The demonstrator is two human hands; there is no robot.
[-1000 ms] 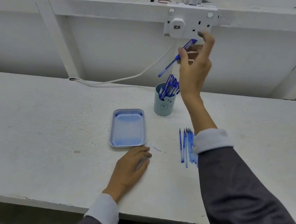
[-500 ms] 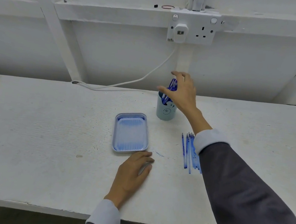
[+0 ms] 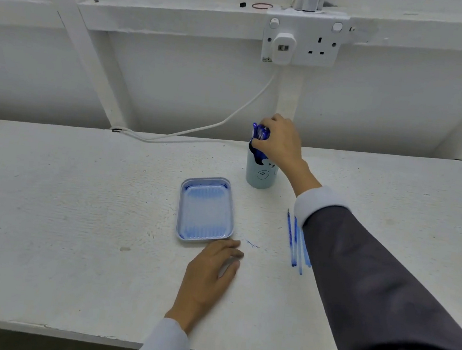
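Left grip point(image 3: 211, 272) lies flat on the surface point(image 3: 72, 212), fingers relaxed, holding nothing. Tray point(image 3: 179, 209) sits just at its 12 o'clock; loose pens point(image 3: 293, 241) at 2 o'clock, partly under the sleeve point(image 3: 357, 279). Further out, approx. 1 o'clock, right grip point(image 3: 279, 143) is curled round the pens point(image 3: 260, 133) standing in the cup point(image 3: 260, 175). I reckon they're light, stiff, slick plastic: pinch upper barrels w/ fingertips. Cup prob. tips easily.

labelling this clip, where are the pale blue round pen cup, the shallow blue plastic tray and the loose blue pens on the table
pale blue round pen cup point(image 3: 260, 175), head view, front wall
shallow blue plastic tray point(image 3: 205, 215), head view, bare floor
loose blue pens point(image 3: 297, 242), head view, mid-shaft
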